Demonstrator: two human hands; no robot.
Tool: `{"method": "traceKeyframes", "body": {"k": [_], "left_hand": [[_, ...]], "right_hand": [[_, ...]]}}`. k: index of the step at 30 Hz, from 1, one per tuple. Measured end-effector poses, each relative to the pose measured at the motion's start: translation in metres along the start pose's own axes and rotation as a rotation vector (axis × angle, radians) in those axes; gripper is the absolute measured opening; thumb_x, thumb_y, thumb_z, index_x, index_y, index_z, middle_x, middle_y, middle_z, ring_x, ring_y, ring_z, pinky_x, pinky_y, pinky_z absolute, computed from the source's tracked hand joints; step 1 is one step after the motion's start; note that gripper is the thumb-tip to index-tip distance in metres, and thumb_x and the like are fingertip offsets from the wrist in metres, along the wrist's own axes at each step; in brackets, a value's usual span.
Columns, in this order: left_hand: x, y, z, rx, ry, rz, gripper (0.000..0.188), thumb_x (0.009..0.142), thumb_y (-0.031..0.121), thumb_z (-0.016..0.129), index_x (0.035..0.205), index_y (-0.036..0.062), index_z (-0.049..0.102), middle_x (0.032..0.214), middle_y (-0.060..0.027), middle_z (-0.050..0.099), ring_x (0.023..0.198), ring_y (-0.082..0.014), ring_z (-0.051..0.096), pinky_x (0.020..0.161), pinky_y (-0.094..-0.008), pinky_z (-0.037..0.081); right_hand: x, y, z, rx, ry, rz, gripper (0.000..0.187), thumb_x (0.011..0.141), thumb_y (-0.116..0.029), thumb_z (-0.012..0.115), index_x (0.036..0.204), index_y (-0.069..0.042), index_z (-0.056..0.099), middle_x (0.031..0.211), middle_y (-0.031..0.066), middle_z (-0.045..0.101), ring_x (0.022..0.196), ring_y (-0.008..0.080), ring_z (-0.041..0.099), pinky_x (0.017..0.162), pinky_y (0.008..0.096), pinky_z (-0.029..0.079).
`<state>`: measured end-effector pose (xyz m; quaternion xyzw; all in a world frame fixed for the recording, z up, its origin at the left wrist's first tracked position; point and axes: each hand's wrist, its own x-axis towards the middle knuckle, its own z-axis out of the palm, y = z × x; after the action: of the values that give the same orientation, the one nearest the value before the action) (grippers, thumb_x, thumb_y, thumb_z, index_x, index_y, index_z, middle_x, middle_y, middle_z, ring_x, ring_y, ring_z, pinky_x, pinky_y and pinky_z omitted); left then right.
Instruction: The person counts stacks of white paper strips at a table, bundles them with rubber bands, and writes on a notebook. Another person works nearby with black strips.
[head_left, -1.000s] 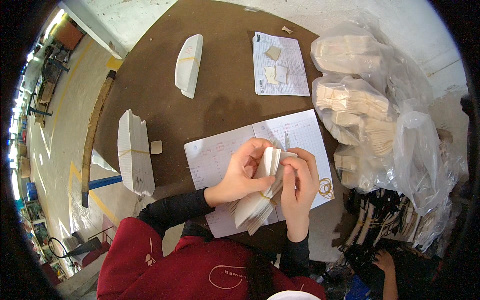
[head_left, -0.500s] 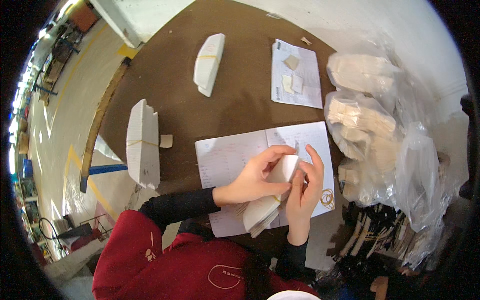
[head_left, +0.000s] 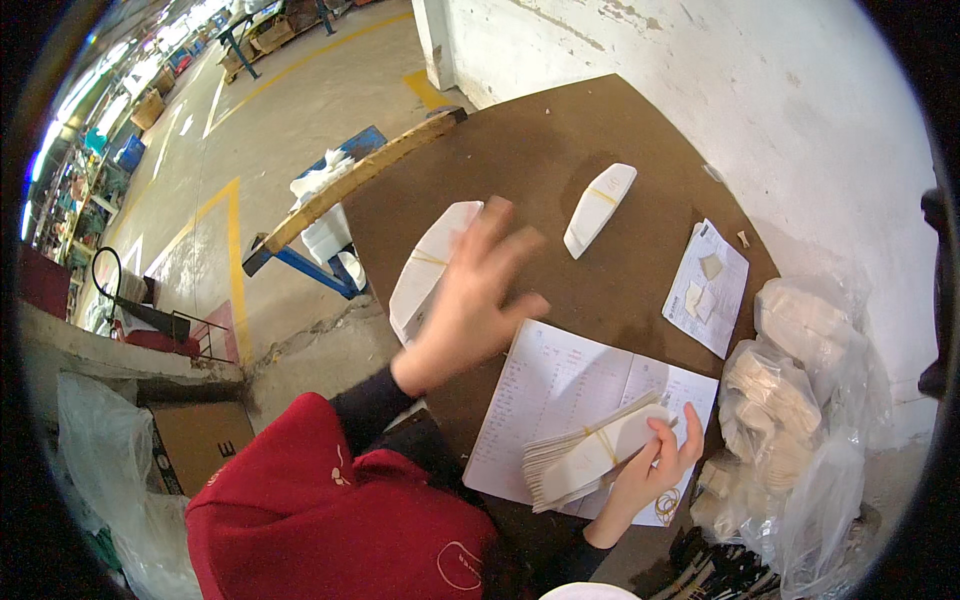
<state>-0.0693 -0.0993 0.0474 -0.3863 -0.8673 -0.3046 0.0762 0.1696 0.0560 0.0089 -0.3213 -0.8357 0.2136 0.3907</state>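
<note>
A banded stack of long white card-like pieces [head_left: 590, 455] lies fanned over the open notebook [head_left: 560, 375], a yellow rubber band round its middle. My right hand [head_left: 650, 470] holds the stack's right side, a fingertip on its top face and other fingers curled beside it. Fingers spread and smeared by motion, my left hand [head_left: 470, 295] is raised at the left of the table. It partly hides another banded white stack [head_left: 425, 265]; whether they touch I cannot tell. A third banded white stack [head_left: 600, 210] lies farther back.
Clear plastic bags of pale pieces [head_left: 770, 400] crowd the right side. A printed sheet [head_left: 708, 285] with small scraps lies at the back right of the brown table [head_left: 530, 150]. Loose rubber bands [head_left: 667, 505] rest on the notebook's corner. A blue-framed stand [head_left: 310, 270] is beyond the left edge.
My left hand has let go of the banded stack and moved left toward another one. The stack now lies lower on the notebook, under my right hand. The view has swung left.
</note>
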Motion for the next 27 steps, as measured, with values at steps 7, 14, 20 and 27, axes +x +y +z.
{"method": "traceKeyframes", "body": {"k": [7,14,20,27], "left_hand": [[0.01,-0.089,-0.039,-0.315,-0.207,-0.621,0.084,0.064,0.017,0.079,0.14,0.0087,0.046,0.125,-0.0249,0.058,0.118,-0.0362,0.057,0.099,-0.0396,0.045],[-0.003,-0.105,-0.048,-0.887,-0.017,-0.445,0.08,0.061,0.012,0.079,0.134,-0.0013,0.048,0.114,-0.0143,0.063,0.103,-0.0218,0.062,0.093,-0.0329,0.047],[0.026,-0.033,-0.023,-1.379,-0.234,-0.282,0.073,0.058,-0.001,0.074,0.128,0.0027,0.052,0.111,-0.0032,0.062,0.104,-0.0155,0.059,0.097,-0.03,0.044],[0.026,0.019,0.087,-1.364,-0.632,0.218,0.075,0.063,0.005,0.082,0.13,0.0041,0.05,0.122,-0.0024,0.058,0.114,-0.0118,0.052,0.102,-0.0298,0.039]], "right_hand": [[0.001,-0.007,-0.004,0.153,-0.001,0.127,0.016,0.086,0.005,0.053,0.094,-0.001,0.065,0.131,0.0162,0.055,0.121,0.0318,0.051,0.103,0.0408,0.038],[0.007,-0.02,-0.001,0.518,0.039,0.164,0.019,0.088,0.004,0.054,0.105,0.001,0.062,0.13,0.0167,0.055,0.12,0.0274,0.053,0.102,0.0376,0.041],[0.05,-0.074,-0.01,0.766,-0.186,0.134,0.037,0.086,-0.002,0.063,0.123,0.001,0.057,0.135,0.0165,0.052,0.124,0.0263,0.05,0.106,0.0394,0.038],[0.071,-0.033,0.008,0.884,-0.49,0.15,0.062,0.077,0.003,0.074,0.134,-0.001,0.049,0.139,0.0156,0.049,0.125,0.0247,0.051,0.102,0.036,0.043]]}}
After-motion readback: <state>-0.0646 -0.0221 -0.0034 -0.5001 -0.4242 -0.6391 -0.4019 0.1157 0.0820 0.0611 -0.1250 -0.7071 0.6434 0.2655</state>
